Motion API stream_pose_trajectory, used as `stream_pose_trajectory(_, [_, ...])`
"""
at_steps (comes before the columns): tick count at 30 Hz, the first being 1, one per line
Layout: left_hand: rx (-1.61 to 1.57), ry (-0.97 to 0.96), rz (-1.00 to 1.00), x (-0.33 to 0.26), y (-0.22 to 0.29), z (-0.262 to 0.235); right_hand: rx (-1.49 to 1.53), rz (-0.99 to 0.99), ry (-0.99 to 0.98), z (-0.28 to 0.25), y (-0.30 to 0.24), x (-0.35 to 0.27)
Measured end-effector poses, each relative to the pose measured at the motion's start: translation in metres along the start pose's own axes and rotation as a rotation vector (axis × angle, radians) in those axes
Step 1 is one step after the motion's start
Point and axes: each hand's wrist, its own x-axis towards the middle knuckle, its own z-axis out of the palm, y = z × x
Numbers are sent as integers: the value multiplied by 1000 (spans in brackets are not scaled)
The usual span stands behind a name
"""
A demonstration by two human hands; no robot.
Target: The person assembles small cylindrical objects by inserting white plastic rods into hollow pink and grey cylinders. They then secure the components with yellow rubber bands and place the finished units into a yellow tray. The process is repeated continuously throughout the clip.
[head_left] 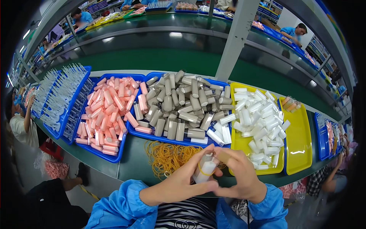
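Observation:
In front of my body, my left hand (177, 183) and my right hand (240, 171) are both closed around a small bundle of capped tubes (207, 168). A white tube shows at its front, with a greyish one beside it. A yellow rubber band loops around the bundle. My fingers hide part of it, so how many tubes it holds cannot be told. Just beyond my left hand lies a loose heap of yellow rubber bands (164, 154) on the green table.
Blue trays hold pink tubes (106, 103) and grey tubes (171, 97), with a few white ones among the grey. White tubes (259, 122) fill a yellow tray; another yellow tray (299, 152) has a small bundle. Clear slender parts (63, 95) stack at left. A metal post (238, 38) stands behind.

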Motion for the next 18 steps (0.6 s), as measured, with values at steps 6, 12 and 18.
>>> stream_pose_trajectory(6, [-159,-57,-159,-12,2,-2,138,135,102,7,12,-29])
stream_pose_trajectory(12, [-94,20,4,-6,-10,16,-20,87,24,12,-4,-15])
stream_pose_trajectory(18, [804,15,443,-12,1,-11,197,66,-85,-5,3,-19])
